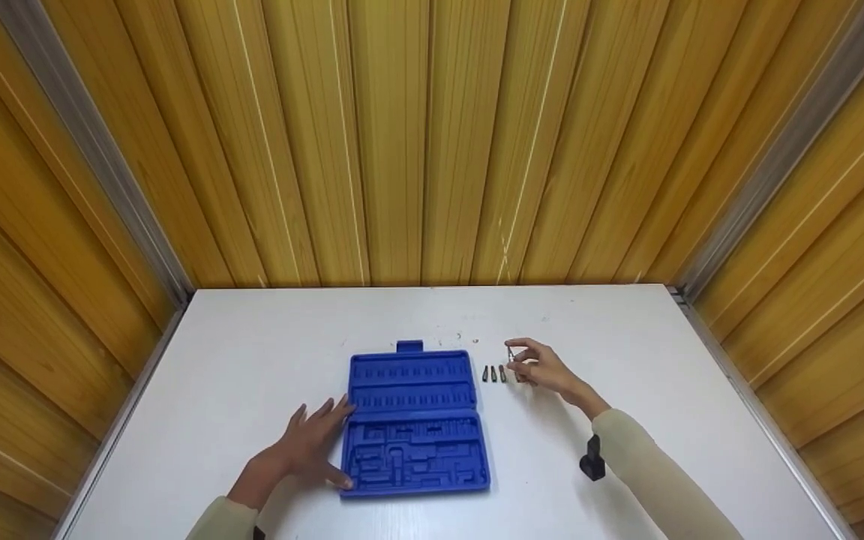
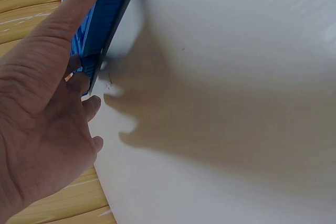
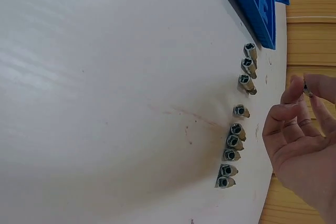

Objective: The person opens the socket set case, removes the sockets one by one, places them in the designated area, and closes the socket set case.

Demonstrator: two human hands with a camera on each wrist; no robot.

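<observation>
A blue plastic case [image 1: 413,412] lies opened flat, its moulded slots and recesses showing. My left hand [image 1: 303,448] spreads along the case's left side, thumb on the near left corner and fingertips at the edge by the hinge. To the right of the case, my right hand [image 1: 544,371] pinches a small metal bit socket [image 1: 510,352] between thumb and finger, above the table. Much of that piece is covered by fingertips in the right wrist view. Below this hand stretches a row of similar bit sockets [image 3: 245,83], with square holes in their ends.
The white table [image 1: 267,337] has dark specks behind the case. Yellow wood-patterned panels [image 1: 391,150] enclose its back and sides, with grey metal posts at the corners. A black wrist-worn piece [image 1: 592,460] hangs at the right sleeve.
</observation>
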